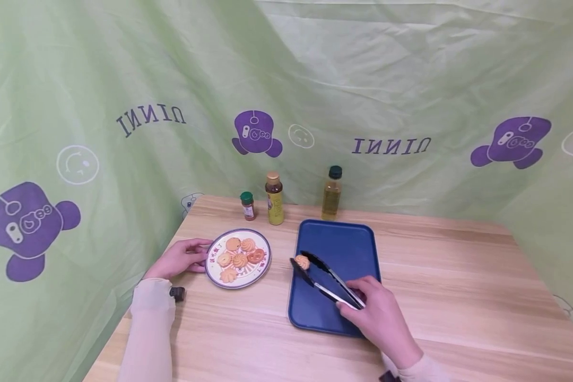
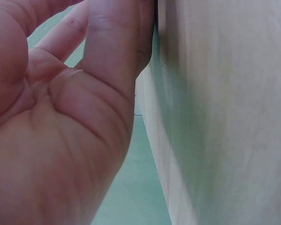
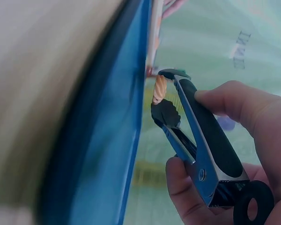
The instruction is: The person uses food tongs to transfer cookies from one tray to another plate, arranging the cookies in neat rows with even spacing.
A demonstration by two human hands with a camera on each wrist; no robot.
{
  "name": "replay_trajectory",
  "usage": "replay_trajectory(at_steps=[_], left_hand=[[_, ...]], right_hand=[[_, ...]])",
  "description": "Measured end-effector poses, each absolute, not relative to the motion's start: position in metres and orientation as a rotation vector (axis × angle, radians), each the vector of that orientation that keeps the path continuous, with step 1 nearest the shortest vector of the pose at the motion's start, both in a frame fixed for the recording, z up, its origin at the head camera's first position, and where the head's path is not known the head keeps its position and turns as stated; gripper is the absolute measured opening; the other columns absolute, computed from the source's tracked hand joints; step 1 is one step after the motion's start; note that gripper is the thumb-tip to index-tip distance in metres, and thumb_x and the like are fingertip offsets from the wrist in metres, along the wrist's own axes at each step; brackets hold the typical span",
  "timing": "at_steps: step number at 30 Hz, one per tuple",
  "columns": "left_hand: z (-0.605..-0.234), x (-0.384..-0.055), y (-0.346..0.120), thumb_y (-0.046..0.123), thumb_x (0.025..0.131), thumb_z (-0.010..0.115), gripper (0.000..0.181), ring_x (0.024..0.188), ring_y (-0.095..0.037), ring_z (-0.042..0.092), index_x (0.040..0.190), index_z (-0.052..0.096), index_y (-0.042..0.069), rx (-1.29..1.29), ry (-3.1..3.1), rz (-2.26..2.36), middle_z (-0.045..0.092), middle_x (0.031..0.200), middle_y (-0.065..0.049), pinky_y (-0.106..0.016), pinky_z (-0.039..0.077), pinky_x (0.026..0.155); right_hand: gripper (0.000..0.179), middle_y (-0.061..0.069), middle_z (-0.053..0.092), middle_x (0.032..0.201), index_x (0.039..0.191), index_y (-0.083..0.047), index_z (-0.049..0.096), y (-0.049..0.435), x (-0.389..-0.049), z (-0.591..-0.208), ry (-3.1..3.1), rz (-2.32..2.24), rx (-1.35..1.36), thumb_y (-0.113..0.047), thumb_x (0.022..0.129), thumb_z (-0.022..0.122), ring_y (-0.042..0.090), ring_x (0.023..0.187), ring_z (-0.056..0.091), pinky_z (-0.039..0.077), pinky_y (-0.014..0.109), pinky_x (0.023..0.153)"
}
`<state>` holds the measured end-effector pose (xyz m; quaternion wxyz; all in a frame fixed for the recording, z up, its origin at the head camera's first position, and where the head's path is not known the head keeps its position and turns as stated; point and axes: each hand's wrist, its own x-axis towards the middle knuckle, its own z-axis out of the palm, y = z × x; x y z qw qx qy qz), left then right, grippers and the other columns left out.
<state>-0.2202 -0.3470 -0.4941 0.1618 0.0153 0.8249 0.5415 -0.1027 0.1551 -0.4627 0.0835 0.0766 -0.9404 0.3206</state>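
Observation:
In the head view my left hand point(image 1: 183, 258) holds the left rim of a round white plate point(image 1: 242, 281) with a dark edge. Several cookies point(image 1: 240, 260) lie on it. The left wrist view shows the palm of that hand point(image 2: 84, 103) close beside the wooden table; the plate's face is hidden there. My right hand point(image 1: 374, 313) grips black and silver tongs point(image 1: 327, 292), thumb on one arm and fingers on the other. Between the tong tips sits a swirled cookie point(image 1: 303, 262), over the left edge of a blue tray point(image 1: 348, 244). The right wrist view shows this cookie point(image 3: 159, 90) edge-on.
Behind the plate stand a small green-capped jar point(image 1: 248, 207) and a yellow-labelled bottle point(image 1: 275, 199). An oil bottle point(image 1: 331, 193) with a dark cap is just behind the tray. Green printed cloth point(image 1: 305, 69) hangs around the wooden table point(image 1: 458, 276).

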Motion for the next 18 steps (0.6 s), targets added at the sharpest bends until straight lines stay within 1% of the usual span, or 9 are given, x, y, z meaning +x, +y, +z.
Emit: replay_trajectory(at_steps=[6,9,13,18], left_hand=[[-0.494,-0.220,-0.347,-0.001,0.111,0.063,0.056,0.089,-0.014,0.078,0.163,0.046,-0.010,0.030,2.356,1.548,0.064,0.127,-0.027,-0.032,0.076,0.086],[-0.494,-0.219,-0.347,-0.002,0.111,0.063,0.056,0.091,-0.014,0.078,0.163,0.046,-0.011,0.032,2.360,1.545,0.064,0.127,-0.027,-0.032,0.076,0.086],[-0.493,-0.220,-0.346,-0.002,0.111,0.063,0.057,0.093,-0.016,0.077,0.164,0.045,-0.011,0.042,2.362,1.542,0.064,0.129,-0.029,-0.033,0.076,0.087],[-0.494,-0.220,-0.346,-0.002,0.110,0.063,0.057,0.093,-0.016,0.077,0.164,0.046,-0.010,0.021,2.357,1.547,0.064,0.128,-0.026,-0.033,0.076,0.087]], right_hand=[[0.036,-0.004,0.076,0.103,0.111,-0.012,0.085,0.116,-0.116,-0.464,-2.776,1.051,0.362,-0.024,0.079,0.097,0.010,0.087,0.064,0.054,0.021,0.070],[0.035,-0.005,0.075,0.102,0.110,-0.012,0.085,0.100,-0.119,-0.464,-2.775,1.078,0.413,-0.023,0.078,0.096,0.011,0.086,0.064,0.054,0.021,0.070],[0.036,-0.005,0.076,0.104,0.111,-0.012,0.085,0.082,-0.122,-0.464,-2.784,1.083,0.461,-0.024,0.079,0.096,0.012,0.090,0.067,0.059,0.025,0.075],[0.038,-0.002,0.078,0.109,0.116,-0.009,0.085,0.065,-0.124,-0.465,-2.802,1.063,0.537,-0.024,0.082,0.093,0.018,0.098,0.073,0.064,0.031,0.080]])
